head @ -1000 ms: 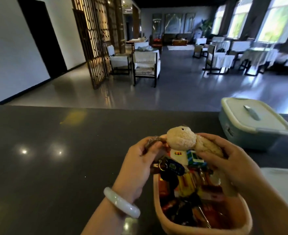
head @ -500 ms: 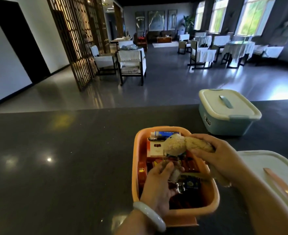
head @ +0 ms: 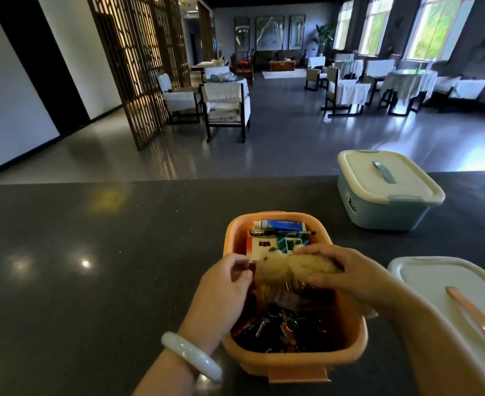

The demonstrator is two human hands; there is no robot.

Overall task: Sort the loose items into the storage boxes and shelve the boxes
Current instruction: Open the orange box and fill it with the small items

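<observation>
- right hand (head: 347, 274) grips plush toy (head: 290, 267) over orange box (head: 292, 358)
- left hand (head: 224, 284) fingers curled beside toy, grip unclear
- lidded blue box (head: 384, 190) behind, loose lid (head: 435, 284) right, keys (head: 278, 321) inside box

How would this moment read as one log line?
right hand: grips beige plush toy | left hand: at toy's head, grip unclear | over open orange plastic box

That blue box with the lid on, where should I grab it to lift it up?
Grab the blue box by its two short ends, one hand each side, coming down from above. The lid is shut and its rim sticks out past the walls, so fingers could probably hook under it. The slim handle on top looks too small to trust alone.
</observation>
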